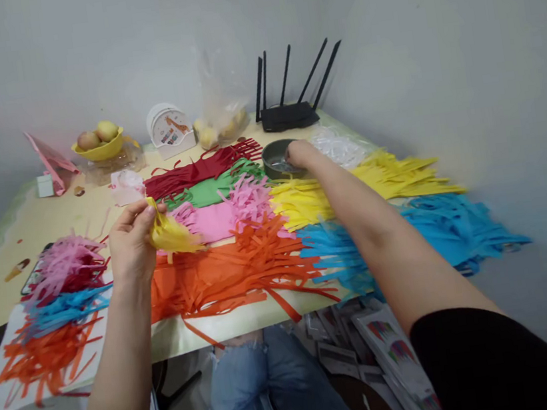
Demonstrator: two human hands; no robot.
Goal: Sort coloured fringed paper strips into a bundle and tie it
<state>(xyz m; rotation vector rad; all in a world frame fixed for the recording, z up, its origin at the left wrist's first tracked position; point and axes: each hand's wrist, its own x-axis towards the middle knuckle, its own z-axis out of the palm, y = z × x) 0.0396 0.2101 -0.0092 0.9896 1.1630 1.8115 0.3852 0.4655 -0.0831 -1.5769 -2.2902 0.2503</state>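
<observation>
Pinching a looped yellow tassel (170, 234), fanning into strips and blurring at the tips, in the left hand (132, 240) above the surface (60, 216). Dipping the right hand (303, 154) into a bowl (273, 170), hiding fingertips; cannot tell its grip.

The left hand (131, 236) pinches a yellow tassel (173, 235) by its top, above the orange fringe (222, 272). The right hand (301, 154) reaches into a dark bowl (276, 167). Behind that hand stands a black router (289, 117); just beyond its fingers, to the right, lies clear plastic (339, 145). Nearer than the hand, yellow fringe (395, 175) and blue fringe (457, 224) spread under the forearm.
</observation>
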